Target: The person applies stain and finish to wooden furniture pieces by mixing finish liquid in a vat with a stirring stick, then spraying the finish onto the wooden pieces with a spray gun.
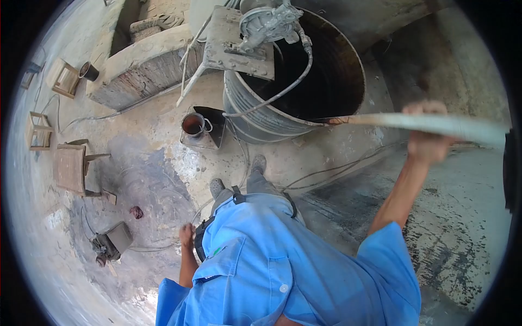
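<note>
My right hand point(429, 142) is closed round a long pale pole point(375, 119), blurred toward its outer end. The pole's brown-stained inner end lies at the near rim of a large metal drum point(255, 117) with a dark interior. My left hand point(186, 235) hangs low beside my waist, its fingers curled in and nothing visible in them. In front of my feet, a metal mug point(194, 125) with reddish-brown contents stands on a small square stand.
A coated pump point(269, 24) sits on a metal plate point(225, 46) over the drum. Hoses and cables cross the floor. To the left are a low curved wall point(144, 70), wooden stools point(39, 130), a black bucket point(88, 71) and a boxy device point(112, 243).
</note>
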The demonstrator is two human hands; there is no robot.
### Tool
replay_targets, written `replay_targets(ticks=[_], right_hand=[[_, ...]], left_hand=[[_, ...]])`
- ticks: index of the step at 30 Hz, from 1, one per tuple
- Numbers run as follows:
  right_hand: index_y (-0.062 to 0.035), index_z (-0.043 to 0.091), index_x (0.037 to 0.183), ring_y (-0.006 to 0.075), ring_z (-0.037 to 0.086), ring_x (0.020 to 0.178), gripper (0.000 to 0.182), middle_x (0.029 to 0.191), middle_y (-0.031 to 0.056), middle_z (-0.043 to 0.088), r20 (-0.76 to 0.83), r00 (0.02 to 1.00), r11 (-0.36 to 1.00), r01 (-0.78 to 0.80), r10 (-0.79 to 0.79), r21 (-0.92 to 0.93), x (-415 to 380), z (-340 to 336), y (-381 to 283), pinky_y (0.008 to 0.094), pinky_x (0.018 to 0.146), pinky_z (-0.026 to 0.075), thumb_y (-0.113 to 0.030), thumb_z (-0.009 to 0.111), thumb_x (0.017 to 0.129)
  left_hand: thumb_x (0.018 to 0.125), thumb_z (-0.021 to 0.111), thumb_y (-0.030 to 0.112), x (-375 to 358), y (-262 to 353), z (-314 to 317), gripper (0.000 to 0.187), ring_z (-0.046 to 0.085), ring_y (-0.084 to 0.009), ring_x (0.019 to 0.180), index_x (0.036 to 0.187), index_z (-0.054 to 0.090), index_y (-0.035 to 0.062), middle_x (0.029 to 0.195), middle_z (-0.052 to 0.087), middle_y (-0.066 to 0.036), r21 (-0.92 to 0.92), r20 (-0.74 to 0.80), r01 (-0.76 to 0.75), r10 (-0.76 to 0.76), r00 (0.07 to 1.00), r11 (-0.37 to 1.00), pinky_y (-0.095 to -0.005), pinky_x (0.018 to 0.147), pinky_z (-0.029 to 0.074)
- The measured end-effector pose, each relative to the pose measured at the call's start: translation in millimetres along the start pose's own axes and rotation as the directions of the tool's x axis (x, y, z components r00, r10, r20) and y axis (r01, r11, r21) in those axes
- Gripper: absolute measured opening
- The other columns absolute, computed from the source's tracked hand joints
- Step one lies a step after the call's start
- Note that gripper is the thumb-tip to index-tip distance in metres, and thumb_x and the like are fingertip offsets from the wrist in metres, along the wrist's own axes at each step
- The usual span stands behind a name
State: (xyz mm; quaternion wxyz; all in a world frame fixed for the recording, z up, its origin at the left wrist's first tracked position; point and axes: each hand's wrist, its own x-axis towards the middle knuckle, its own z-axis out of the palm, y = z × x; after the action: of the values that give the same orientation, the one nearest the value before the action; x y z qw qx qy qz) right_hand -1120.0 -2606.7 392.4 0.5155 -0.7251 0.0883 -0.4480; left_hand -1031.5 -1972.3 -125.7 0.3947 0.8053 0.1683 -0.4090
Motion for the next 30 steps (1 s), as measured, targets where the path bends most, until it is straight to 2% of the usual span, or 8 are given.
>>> replay_targets(ticks=[1, 7, 12, 16, 23, 25, 27, 30], right_hand=[[0.0021, 0.054, 0.096, 0.0284, 0.061, 0.075, 0.08, 0.081, 0.0158, 0.058, -0.016, 0.996, 0.993, -0.089, 0.091, 0.078, 18, -8, 15, 0.0444, 0.073, 0.051, -0.074, 0.029, 0.091], [-0.0033, 0.056, 0.087, 0.0303, 0.058, 0.073, 0.081, 0.079, 0.0115, 0.057, -0.481, 0.842, 0.968, -0.184, 0.244, 0.17, 0, -1, 85, 0.0484, 0.072, 0.049, -0.077, 0.023, 0.088], [-0.0045, 0.05, 0.085, 0.0301, 0.058, 0.076, 0.083, 0.074, 0.0137, 0.057, -0.121, 0.992, 0.998, -0.033, 0.038, 0.044, -68, 11, 92, 0.0452, 0.077, 0.05, -0.08, 0.017, 0.086], [-0.004, 0.049, 0.088, 0.0316, 0.062, 0.081, 0.048, 0.082, 0.0185, 0.06, -0.111, 0.989, 0.984, 0.08, -0.098, -0.157, -110, 38, 73, 0.0479, 0.081, 0.05, -0.051, 0.039, 0.094], [-0.0027, 0.046, 0.086, 0.0325, 0.054, 0.077, 0.054, 0.079, 0.0182, 0.053, -0.006, 0.996, 0.991, 0.089, -0.091, -0.1, -69, -20, -16, 0.0483, 0.078, 0.044, -0.057, 0.039, 0.085], [-0.0018, 0.05, 0.089, 0.0325, 0.051, 0.08, 0.062, 0.079, 0.0174, 0.052, 0.066, 0.997, 0.999, -0.032, 0.03, 0.03, -30, -59, -13, 0.0473, 0.082, 0.042, -0.062, 0.035, 0.086], [0.0, 0.055, 0.093, 0.0324, 0.049, 0.082, 0.078, 0.081, 0.0156, 0.052, 0.033, 0.986, 0.976, -0.167, 0.164, 0.141, 5, -75, 11, 0.0467, 0.084, 0.039, -0.074, 0.031, 0.086], [-0.0003, 0.057, 0.087, 0.0297, 0.047, 0.083, 0.086, 0.082, 0.0132, 0.052, 0.094, 0.958, 0.907, -0.288, 0.272, 0.307, 22, -101, 82, 0.0451, 0.084, 0.039, -0.082, 0.033, 0.082]], left_hand=[[0.09, 0.056, 0.042, 1, 28, -2, 0.042, 0.064, -0.0187, 0.087, 0.112, 0.065, 0.0079, 0.095, 0.069, -0.005, -0.252, 0.028, 0.105, -0.101, 0.994, 0.962, -0.0388, 0.073, 0.049], [0.092, 0.057, 0.045, -3, 137, -28, 0.051, 0.062, -0.021, 0.104, 0.13, 0.052, 0.0098, 0.118, 0.065, -0.006, -0.291, -0.093, -0.124, 0.101, 0.991, 0.949, -0.0433, 0.086, 0.045], [0.091, 0.058, 0.04, -13, 100, -13, 0.046, 0.065, -0.0156, 0.089, 0.12, 0.06, 0.0052, 0.103, 0.068, -0.006, -0.276, -0.13, -0.062, 0.026, 0.991, 0.959, -0.0296, 0.064, 0.045], [0.089, 0.058, 0.04, -30, 19, 10, 0.04, 0.064, -0.0167, 0.081, 0.119, 0.058, 0.0121, 0.092, 0.067, -0.004, -0.247, -0.011, 0.184, -0.193, 0.981, 0.951, -0.0352, 0.061, 0.046], [0.089, 0.06, 0.024, -9, -43, 29, 0.03, 0.064, -0.0224, 0.086, 0.103, 0.066, -0.0018, 0.098, 0.068, -0.013, 0.356, 0.062, -0.215, 0.206, 0.976, 0.909, -0.0359, 0.072, 0.052], [0.09, 0.059, 0.021, 8, -38, 27, 0.025, 0.064, -0.0216, 0.084, 0.1, 0.067, -0.0007, 0.096, 0.068, -0.013, 0.511, 0.086, -0.313, 0.315, 0.945, 0.801, -0.0366, 0.07, 0.053], [0.085, 0.058, 0.029, -3, 60, 40, 0.03, 0.065, -0.0213, 0.069, 0.089, 0.065, -0.0005, 0.073, 0.065, -0.014, -0.027, -0.06, -0.046, 0.044, 0.997, 0.999, -0.0391, 0.055, 0.051], [0.085, 0.053, 0.035, 44, 127, 51, 0.041, 0.063, -0.0231, 0.063, 0.078, 0.067, -0.0025, 0.065, 0.062, -0.017, 0.121, -0.118, -0.243, 0.257, 0.959, 0.962, -0.0379, 0.06, 0.048]])
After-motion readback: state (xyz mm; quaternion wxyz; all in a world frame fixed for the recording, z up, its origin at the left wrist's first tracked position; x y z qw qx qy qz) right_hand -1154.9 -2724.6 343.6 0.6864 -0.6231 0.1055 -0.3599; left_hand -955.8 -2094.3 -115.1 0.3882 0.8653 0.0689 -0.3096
